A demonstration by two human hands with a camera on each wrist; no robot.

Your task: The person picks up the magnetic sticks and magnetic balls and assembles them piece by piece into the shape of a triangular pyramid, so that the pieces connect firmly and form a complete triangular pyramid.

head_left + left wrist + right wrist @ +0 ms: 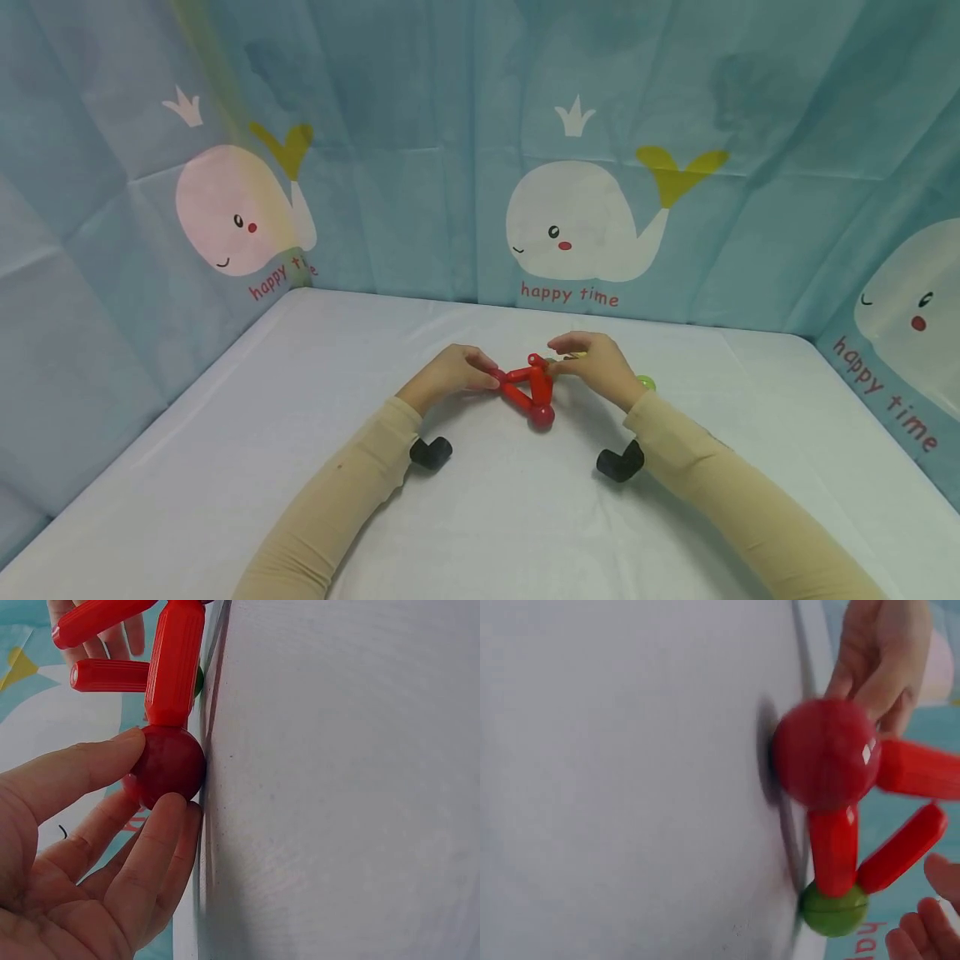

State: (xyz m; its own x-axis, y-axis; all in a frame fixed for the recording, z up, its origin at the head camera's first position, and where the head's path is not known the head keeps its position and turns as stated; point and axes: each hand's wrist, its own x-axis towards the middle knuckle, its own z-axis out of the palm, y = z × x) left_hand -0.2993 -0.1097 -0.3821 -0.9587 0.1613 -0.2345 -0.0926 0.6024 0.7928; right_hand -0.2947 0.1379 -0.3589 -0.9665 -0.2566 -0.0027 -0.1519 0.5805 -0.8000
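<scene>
1 blue whale-print curtain (pixel 420 208) on the far side, 1 white table (pixel 480 517), right hand (pixel 597 367) with fingers parted, left hand (pixel 452 371) opposite, red rod-and-ball frame (pixel 539 387) mid-table between them, its left red ball (pixel 172 765) pinched by the left hand, 1 green ball (pixel 647 382) at right

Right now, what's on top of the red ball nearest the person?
A red rod stands upright on the ball. Any end sunk inside the ball is covered and can't be seen.

Whale-print curtains (pixel 405 225) bordering a white table (pixel 495 525) mark a curtained-off nook.
</scene>
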